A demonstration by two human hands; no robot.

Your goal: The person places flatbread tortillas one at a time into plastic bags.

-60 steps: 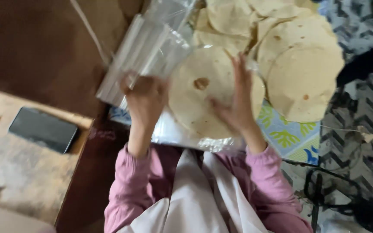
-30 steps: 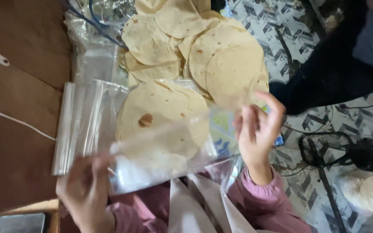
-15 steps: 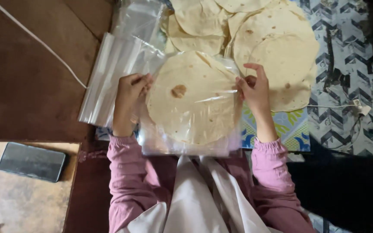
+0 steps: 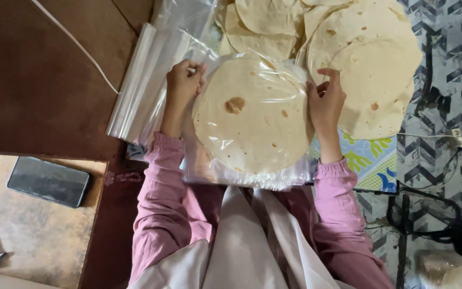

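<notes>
Lying flat now rather than lifted, a clear bag (image 4: 252, 171) of round flatbreads (image 4: 249, 115) is gripped at its edges by left hand (image 4: 184, 80) and right hand (image 4: 325, 99), beside stacked clear bags (image 4: 145, 85).

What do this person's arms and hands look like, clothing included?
Both arms wear long pink sleeves with gathered cuffs at the wrists. The left hand and right hand are bare, with no gloves; no rings or watch can be made out. A pale cream garment hangs over the front.

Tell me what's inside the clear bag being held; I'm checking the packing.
Inside the clear bag lies a round flatbread with brown spots, gripped by left hand and right hand. Whether more lie beneath is hidden.
</notes>
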